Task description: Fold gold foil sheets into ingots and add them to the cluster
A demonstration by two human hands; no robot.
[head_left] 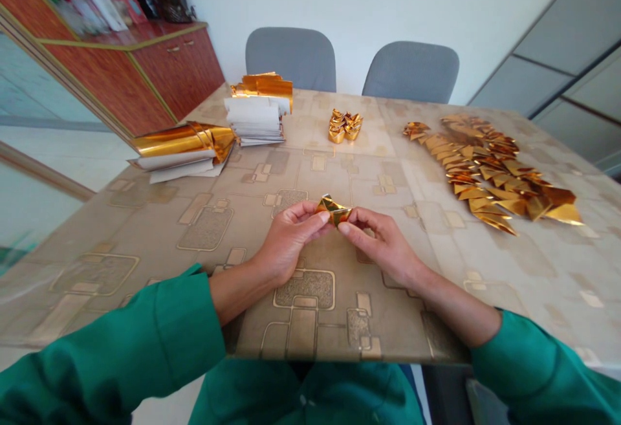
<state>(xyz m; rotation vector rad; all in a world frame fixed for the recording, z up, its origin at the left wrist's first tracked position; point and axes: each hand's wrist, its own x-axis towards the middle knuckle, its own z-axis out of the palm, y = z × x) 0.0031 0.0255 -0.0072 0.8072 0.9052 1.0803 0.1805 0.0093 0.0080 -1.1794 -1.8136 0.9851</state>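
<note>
Between my two hands is a small folded gold foil paper piece [334, 210], shiny and boat-shaped, held just above the table. My left hand [297, 228] pinches its left end between thumb and fingers. Its right end is gripped by the thumb and fingers of my right hand [376, 234]. Beyond them on the table stands a small cluster of finished-looking gold foil ingots [345, 126]. Over to the right, long overlapping rows of folded gold foil pieces [485, 169] lie spread out.
Stacks of gold-and-white paper sheets [257, 114] and a rolled gold foil bundle [184, 143] lie at the left back of the patterned table [378, 321]. Two grey chairs [291, 56] stand behind it. A red-brown cabinet [169, 76] is at the far left.
</note>
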